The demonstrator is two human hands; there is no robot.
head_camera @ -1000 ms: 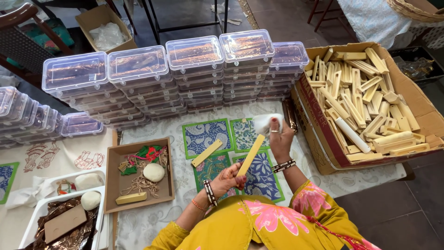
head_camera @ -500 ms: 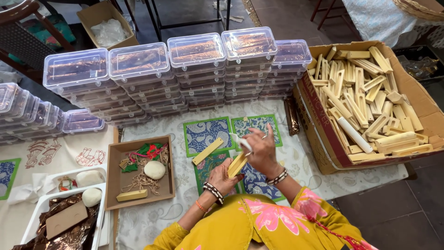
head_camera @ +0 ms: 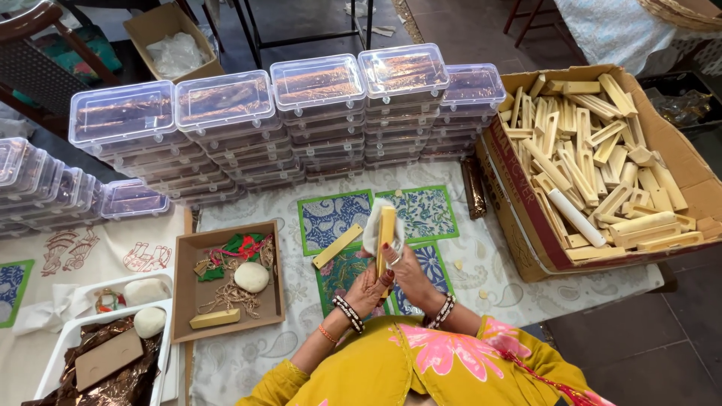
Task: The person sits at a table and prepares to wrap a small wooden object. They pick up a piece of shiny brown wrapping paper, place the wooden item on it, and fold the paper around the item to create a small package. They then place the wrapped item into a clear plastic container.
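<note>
Head view, looking down: both hands meet over the middle of the counter [head_camera: 526, 293], which is covered with a pale printed cloth. The left hand [head_camera: 370, 280] is closed around the lower end of a yellow wooden stick [head_camera: 386, 237], holding it nearly upright. The right hand [head_camera: 406, 267] presses a white cloth [head_camera: 372, 229] against the stick's left side, fingers closed on it. Under the hands lie four patterned cards [head_camera: 331, 214] in blue and green, and a second stick [head_camera: 338, 246] lies flat across them, just left of the hands. To the right stands an open cardboard box [head_camera: 519, 203] heaped with more pale sticks. Along the far edge run stacks of clear lidded containers [head_camera: 316, 113]. At the near left sits a shallow brown tray [head_camera: 180, 301] with a white round piece [head_camera: 251, 277], a chain and a small yellow block.
</note>
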